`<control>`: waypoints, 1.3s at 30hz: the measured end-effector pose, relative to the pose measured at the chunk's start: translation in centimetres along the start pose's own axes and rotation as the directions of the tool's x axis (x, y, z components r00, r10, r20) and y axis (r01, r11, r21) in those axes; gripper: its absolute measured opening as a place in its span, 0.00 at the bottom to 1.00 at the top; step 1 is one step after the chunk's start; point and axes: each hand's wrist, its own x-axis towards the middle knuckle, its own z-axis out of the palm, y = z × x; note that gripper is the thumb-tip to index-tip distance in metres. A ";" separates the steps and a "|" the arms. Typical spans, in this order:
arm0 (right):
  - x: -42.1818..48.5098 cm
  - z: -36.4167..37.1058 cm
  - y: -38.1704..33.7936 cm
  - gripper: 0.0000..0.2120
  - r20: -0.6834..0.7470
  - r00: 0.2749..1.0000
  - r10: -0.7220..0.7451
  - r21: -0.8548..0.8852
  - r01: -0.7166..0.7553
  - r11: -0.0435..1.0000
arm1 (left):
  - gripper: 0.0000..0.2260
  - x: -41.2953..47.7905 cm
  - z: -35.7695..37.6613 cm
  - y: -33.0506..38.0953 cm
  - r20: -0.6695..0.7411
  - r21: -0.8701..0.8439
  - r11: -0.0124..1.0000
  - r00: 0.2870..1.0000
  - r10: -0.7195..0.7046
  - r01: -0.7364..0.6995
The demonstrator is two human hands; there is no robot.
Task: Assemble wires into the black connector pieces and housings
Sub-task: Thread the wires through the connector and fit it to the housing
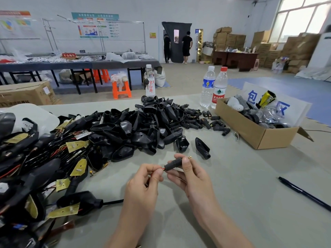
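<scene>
A worker's hands meet above a grey-green table strewn with parts. The left hand pinches a thin red wire between thumb and forefinger, the other fingers curled under. The right hand grips a black connector piece between thumb and fingers, where the wire enters its near end; a brass pin shows beyond the fingertips, apparently at the connector's far end. Both are held in the air, just in front of two loose black housings at the edge of a large housing pile. Smaller connector pieces lie scattered to the pile's right, and wired assemblies crowd the left. A bottle bears red characters ending "白开"; another has a red label reading "农夫山". A white sign in the cardboard box shows blue "包" and "区". A red placard on the far bench reads "不合格区". A black pen lies at right.
</scene>
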 end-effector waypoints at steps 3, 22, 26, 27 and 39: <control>-0.1 0.2 0.0 0.16 -0.001 0.999 -0.033 -0.037 0.033 0.999 | 0.05 0.1 0.0 0.1 0.004 -0.031 0.999 1.000 -0.031 0.031; -0.2 0.4 -0.4 0.15 -0.043 0.985 -0.166 -0.139 0.158 0.978 | 0.11 0.1 0.1 -0.2 -0.031 -0.046 0.999 0.999 0.016 -0.018; -0.3 0.3 -0.4 0.14 -0.036 0.987 -0.159 -0.129 0.153 0.980 | 0.12 0.1 0.0 -0.2 -0.034 -0.046 0.998 0.999 0.029 -0.031; -0.3 0.3 -0.4 0.14 -0.029 0.987 -0.158 -0.133 0.153 0.979 | 0.12 0.1 0.0 -0.2 -0.035 -0.048 0.998 0.999 0.028 -0.030; -1.1 0.7 -0.1 0.15 0.072 0.978 -0.196 -0.239 0.207 0.949 | 0.08 0.1 0.0 0.0 -0.027 -0.063 0.997 0.999 -0.039 0.037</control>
